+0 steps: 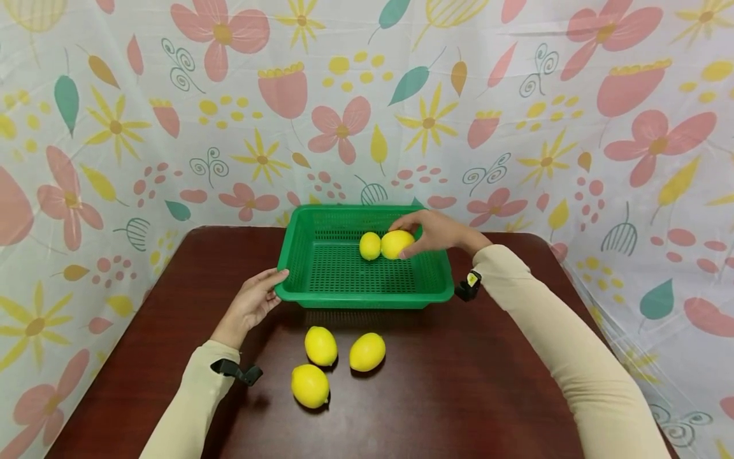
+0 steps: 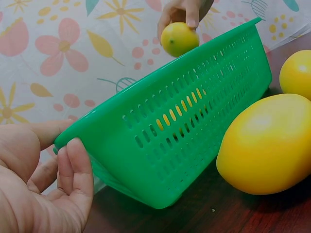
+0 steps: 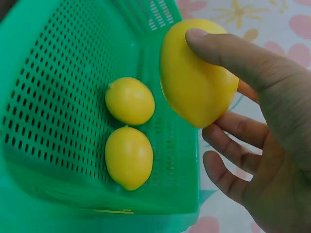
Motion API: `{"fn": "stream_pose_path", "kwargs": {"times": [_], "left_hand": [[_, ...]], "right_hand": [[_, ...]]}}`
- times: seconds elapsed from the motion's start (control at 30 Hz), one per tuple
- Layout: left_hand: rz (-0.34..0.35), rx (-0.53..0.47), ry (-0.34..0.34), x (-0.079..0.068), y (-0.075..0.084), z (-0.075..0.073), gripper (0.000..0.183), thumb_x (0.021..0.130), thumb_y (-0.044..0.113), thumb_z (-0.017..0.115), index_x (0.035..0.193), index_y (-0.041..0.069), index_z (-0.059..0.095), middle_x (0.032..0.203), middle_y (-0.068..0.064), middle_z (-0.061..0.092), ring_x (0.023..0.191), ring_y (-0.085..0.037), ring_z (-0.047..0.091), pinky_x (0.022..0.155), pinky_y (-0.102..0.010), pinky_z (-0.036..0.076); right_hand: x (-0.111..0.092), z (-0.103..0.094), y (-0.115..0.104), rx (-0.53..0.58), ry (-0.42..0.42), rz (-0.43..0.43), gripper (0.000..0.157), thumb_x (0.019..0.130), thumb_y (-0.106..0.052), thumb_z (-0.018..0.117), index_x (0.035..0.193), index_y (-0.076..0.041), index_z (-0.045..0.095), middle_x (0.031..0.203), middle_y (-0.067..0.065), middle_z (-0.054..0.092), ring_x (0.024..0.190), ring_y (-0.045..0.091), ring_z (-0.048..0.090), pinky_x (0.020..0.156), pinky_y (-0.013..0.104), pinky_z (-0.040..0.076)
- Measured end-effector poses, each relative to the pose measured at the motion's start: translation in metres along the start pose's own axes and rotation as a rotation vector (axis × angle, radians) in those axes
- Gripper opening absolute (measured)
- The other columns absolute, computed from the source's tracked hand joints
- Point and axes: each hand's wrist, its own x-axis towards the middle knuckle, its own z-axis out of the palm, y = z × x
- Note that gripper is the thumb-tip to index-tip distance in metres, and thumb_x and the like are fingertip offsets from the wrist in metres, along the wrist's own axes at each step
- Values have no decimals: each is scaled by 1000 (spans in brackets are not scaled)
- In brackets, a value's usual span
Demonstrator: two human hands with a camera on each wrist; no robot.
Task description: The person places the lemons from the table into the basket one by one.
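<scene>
My right hand [image 1: 432, 233] grips a yellow lemon [image 3: 194, 73] between thumb and fingers, raised over the right part of a green plastic basket [image 1: 367, 297]. Two lemons lie inside the basket; the right wrist view shows one lemon [image 3: 129, 100] beside another lemon [image 3: 129, 158]. From the head, just one of them [image 1: 369, 246] can be seen, the second being hidden behind the right hand and its lemon. At the basket's left front corner, my left hand [image 1: 258, 299] pinches the rim [image 2: 73, 131].
In front of the basket, three lemons lie on the dark wooden table [image 1: 459, 395]: an upper left lemon [image 1: 321, 346], a right lemon [image 1: 367, 352] and a nearest lemon [image 1: 310, 386]. A flower-patterned cloth [image 1: 344, 76] hangs behind and around the table.
</scene>
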Motion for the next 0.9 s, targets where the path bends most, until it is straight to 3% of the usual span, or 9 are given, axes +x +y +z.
{"fn": "stream_pose_path", "kwargs": {"times": [0.17, 0.47, 0.7, 0.9], "left_hand": [[0, -16, 4, 0, 1, 1, 66, 103, 30, 65, 156, 6, 33, 90, 7, 49, 69, -8, 40, 70, -20, 44], [5, -25, 2, 1, 1, 0, 62, 103, 29, 65, 152, 5, 36, 90, 7, 51, 68, -7, 41, 70, -20, 45], [11, -31, -2, 1, 2, 0, 60, 103, 29, 65, 151, 5, 36, 87, 8, 52, 67, -6, 42, 69, -19, 45], [8, -33, -3, 1, 1, 0, 60, 104, 28, 64, 152, 5, 36, 85, 8, 53, 67, -7, 43, 69, -19, 45]], "right_hand": [[14, 4, 11, -18, -11, 70, 58, 84, -34, 87, 137, -19, 65, 120, 2, 72, 111, 24, 63, 92, 47, 52], [31, 12, 27, -70, -31, 166, 59, 84, -32, 87, 136, -16, 64, 129, 15, 68, 120, 32, 64, 89, 47, 55], [41, 19, 28, -243, -80, 210, 62, 83, -38, 85, 137, -14, 65, 129, 19, 67, 116, 34, 65, 88, 47, 56], [45, 26, 27, -353, -119, 259, 61, 83, -39, 84, 135, -13, 65, 133, 14, 64, 116, 32, 63, 92, 48, 55]]}}
